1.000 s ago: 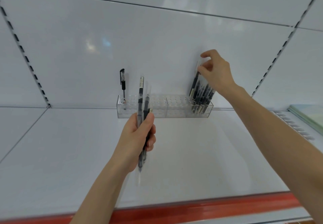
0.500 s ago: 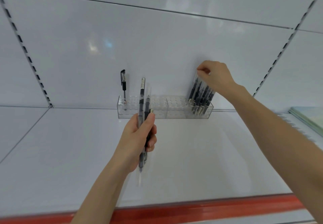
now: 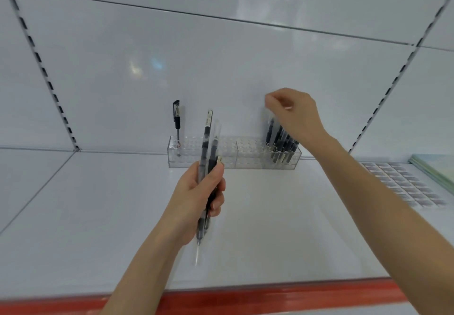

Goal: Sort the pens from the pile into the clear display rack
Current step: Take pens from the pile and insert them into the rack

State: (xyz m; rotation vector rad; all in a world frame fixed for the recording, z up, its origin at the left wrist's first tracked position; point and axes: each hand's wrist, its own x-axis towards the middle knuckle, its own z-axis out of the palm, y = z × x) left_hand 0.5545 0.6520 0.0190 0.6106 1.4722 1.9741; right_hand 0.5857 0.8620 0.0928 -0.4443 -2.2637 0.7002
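A white shelf [image 3: 282, 228] fills most of the view, backed by a glossy white panel [image 3: 221, 68] with slotted uprights [image 3: 44, 71] at either side. A red strip [image 3: 245, 297] runs along the shelf's front edge. Far right on the shelf lies a sheet printed with rows of small patches [image 3: 403, 182], and beside it is the corner of a pale green stack [image 3: 437, 167], too blurred to name.

The clear display rack [image 3: 248, 152] stands on the shelf against the back panel, long and low, its top pierced with rows of holes.

Both forearms reach in from below. The left hand [image 3: 194, 199] is out in front of the rack's left half, fingers and thumb wrapped round a small bundle of pens [image 3: 205, 142] held nearly upright (two or three, in clear sleeves). Their tops rise above the rack and one clear tip pokes out below the palm. The right hand [image 3: 294, 113] hovers over the rack's right end, fingers curled with the tips drawn together just above the tallest pen. Whether it truly pinches that pen I cannot tell, because of the blur.

Under that hand a cluster of dark pens [image 3: 282, 145] stands in the rack's right end, leaning right. At the far left end a single black capped pen [image 3: 177, 118] stands upright in a hole, well apart from the cluster.
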